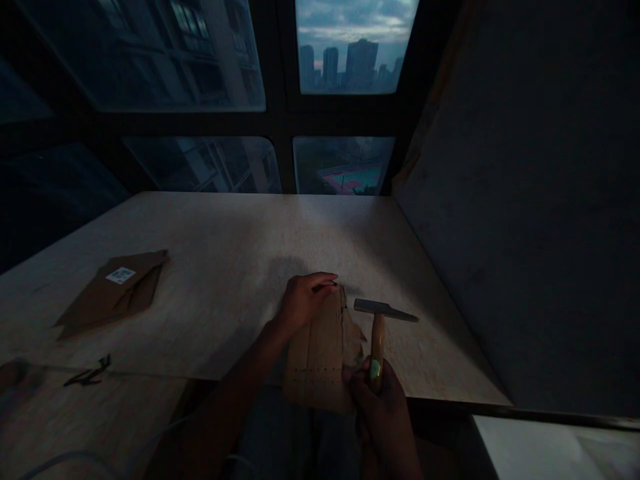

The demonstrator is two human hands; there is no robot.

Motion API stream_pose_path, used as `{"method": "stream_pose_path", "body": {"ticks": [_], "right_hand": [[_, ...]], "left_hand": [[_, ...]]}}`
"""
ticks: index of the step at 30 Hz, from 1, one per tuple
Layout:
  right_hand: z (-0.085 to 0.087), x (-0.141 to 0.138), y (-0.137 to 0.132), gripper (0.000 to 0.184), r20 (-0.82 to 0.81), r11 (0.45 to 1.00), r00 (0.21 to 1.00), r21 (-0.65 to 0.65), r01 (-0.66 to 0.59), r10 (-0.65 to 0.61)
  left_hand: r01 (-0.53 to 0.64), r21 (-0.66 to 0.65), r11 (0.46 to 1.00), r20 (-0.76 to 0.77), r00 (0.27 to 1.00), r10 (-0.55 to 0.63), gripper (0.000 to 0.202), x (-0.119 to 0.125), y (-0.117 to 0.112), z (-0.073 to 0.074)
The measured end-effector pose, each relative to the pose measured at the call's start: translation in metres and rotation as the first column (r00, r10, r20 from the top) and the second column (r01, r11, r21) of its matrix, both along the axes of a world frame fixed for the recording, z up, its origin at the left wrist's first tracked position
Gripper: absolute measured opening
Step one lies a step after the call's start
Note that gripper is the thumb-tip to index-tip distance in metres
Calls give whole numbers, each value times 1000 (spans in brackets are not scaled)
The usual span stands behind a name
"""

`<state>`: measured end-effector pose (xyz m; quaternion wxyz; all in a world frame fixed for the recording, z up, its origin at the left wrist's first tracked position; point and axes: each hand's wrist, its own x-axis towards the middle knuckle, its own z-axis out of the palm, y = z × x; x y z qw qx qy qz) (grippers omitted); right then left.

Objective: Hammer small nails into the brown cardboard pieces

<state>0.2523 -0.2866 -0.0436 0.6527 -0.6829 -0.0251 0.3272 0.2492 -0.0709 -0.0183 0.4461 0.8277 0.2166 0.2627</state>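
Note:
My left hand point(304, 299) rests on the top of a piece of brown cardboard point(320, 357) at the table's near edge. Its fingers are pinched on a small dark thing, perhaps a nail, held at the cardboard's top edge. My right hand point(383, 400) grips the wooden handle of a hammer point(379, 327), thumb up along the handle. The dark metal head lies just right of the cardboard, close to the left fingertips. The cardboard shows rows of small dots or holes and hangs partly over the table's edge.
A pale table point(240, 247) runs to dark windows at the back. A folded brown packet with a white label point(117, 287) lies at the left. Small dark items point(90, 375) sit near the front left. A large dark panel point(525, 200) stands along the right side.

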Motion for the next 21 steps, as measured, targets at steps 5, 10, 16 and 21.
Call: {"method": "stream_pose_path", "body": {"ticks": [5, 10, 16, 21], "right_hand": [[2, 2, 0, 40, 84, 999, 996, 10, 31, -31], [-2, 4, -1, 41, 117, 999, 993, -22, 26, -23], [9, 7, -13, 44, 121, 994, 991, -100, -43, 55], [39, 35, -30, 46, 266, 985, 962, -172, -8, 55]], "left_hand": [[25, 12, 1000, -18, 1000, -25, 19, 1, -2, 0], [44, 87, 995, -37, 998, -41, 18, 1, -2, -3], [61, 152, 986, -37, 998, -56, 18, 0, -2, -7], [68, 203, 977, -62, 996, -56, 19, 0, -3, -6]]}}
